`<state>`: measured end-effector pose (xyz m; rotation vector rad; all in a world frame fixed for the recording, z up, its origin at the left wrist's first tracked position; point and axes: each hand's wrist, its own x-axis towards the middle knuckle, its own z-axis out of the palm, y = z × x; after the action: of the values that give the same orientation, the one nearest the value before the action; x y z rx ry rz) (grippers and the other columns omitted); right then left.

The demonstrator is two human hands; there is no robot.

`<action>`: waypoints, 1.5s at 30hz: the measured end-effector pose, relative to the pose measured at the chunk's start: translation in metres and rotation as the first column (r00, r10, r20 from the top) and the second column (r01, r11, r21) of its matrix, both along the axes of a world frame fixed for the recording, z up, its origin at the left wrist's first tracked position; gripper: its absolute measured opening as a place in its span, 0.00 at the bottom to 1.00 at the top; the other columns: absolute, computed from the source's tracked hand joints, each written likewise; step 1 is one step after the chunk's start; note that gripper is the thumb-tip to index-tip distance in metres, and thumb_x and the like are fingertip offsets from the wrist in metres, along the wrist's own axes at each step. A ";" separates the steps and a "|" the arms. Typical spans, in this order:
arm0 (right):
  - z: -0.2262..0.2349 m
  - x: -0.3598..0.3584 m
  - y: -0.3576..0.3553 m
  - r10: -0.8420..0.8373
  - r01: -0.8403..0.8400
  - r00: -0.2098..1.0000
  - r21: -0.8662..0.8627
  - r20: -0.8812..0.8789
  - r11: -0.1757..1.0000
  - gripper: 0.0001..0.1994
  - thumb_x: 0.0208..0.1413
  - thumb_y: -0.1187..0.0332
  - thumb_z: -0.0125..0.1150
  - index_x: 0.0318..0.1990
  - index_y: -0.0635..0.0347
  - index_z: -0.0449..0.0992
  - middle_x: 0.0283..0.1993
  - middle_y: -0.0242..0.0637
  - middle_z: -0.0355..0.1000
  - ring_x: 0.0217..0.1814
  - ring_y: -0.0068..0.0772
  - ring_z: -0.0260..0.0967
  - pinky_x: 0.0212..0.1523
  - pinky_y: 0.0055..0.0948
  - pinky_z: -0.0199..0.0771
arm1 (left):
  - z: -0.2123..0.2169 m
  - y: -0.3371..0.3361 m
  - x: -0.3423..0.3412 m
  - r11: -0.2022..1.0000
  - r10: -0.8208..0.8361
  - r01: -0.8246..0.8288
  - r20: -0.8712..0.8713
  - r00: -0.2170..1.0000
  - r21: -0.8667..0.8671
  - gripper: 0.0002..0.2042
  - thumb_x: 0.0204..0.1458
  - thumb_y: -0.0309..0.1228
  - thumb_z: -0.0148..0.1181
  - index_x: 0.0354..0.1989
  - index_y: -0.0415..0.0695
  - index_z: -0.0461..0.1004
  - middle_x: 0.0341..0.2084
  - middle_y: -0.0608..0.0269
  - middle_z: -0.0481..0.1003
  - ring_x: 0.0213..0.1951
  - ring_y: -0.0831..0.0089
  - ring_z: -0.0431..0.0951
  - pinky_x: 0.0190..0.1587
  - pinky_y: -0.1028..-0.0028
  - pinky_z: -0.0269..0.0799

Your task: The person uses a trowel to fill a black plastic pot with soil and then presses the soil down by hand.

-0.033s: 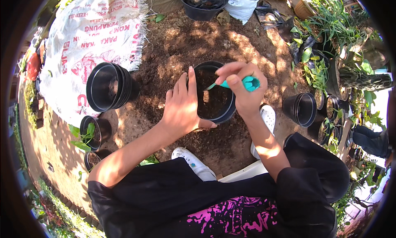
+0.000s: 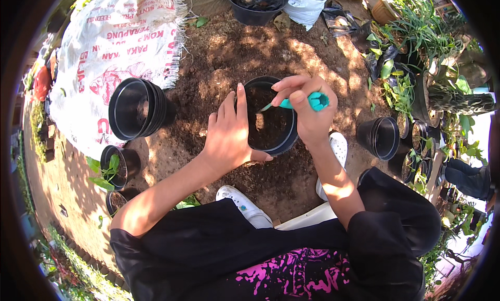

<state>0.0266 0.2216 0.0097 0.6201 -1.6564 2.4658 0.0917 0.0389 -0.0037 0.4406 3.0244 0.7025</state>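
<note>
A round black plant pot with dark soil in it stands on the ground before me. My left hand grips its left side, fingers stretched along the outer wall and thumb round the near edge. Over the pot's right rim, my right hand is closed round a teal-handled garden hand tool. The tool slants down to the left, its narrow neck reaching into the pot. Its working end cannot be made out against the soil.
Left of the pot lie a stack of black pots, a white printed sack and a potted seedling. More black pots stand at right, beside leafy plants. A black basin and white bag sit at the far side.
</note>
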 end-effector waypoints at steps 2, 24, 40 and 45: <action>-0.001 -0.001 -0.001 0.040 -0.039 0.999 -0.035 0.014 0.999 0.15 0.62 0.61 0.70 0.37 0.68 0.76 0.39 0.48 0.81 0.34 0.28 0.79 0.37 0.28 0.81 | 0.002 -0.003 0.002 0.999 0.014 -0.013 0.030 0.999 -0.050 0.80 0.13 0.61 0.83 0.74 0.24 0.42 0.61 0.32 0.64 0.61 0.43 0.71 0.58 0.54 0.71; 0.020 0.025 0.003 0.071 -0.081 0.996 -0.254 -0.049 0.964 0.18 0.63 0.64 0.50 0.20 0.54 0.58 0.14 0.29 0.54 0.16 0.22 0.45 0.21 0.31 0.47 | -0.014 -0.046 -0.071 0.776 -0.008 -0.301 0.486 0.874 0.554 0.28 0.70 0.50 0.49 0.65 0.37 0.66 0.55 0.50 0.74 0.58 0.65 0.73 0.64 0.66 0.65; -0.033 0.015 -0.016 0.042 -0.038 0.999 -0.116 0.029 0.993 0.15 0.50 0.76 0.60 0.16 0.63 0.63 0.15 0.34 0.63 0.17 0.23 0.58 0.23 0.27 0.61 | -0.040 -0.022 -0.076 0.854 0.208 -0.340 0.340 0.917 0.394 0.27 0.71 0.51 0.42 0.36 0.36 0.72 0.31 0.38 0.75 0.38 0.38 0.75 0.44 0.51 0.69; -0.003 0.011 -0.003 0.170 -0.176 0.982 0.088 0.078 0.980 0.15 0.50 0.75 0.62 0.16 0.63 0.63 0.15 0.33 0.62 0.17 0.24 0.58 0.21 0.27 0.59 | -0.037 -0.029 -0.071 0.843 0.203 -0.361 0.386 0.900 0.399 0.27 0.70 0.52 0.42 0.36 0.35 0.73 0.30 0.39 0.74 0.37 0.43 0.73 0.43 0.52 0.69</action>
<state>0.0377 0.2184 0.0070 0.7269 -1.8280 2.5664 0.0209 0.0103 -0.0410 -0.1417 2.6028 1.3760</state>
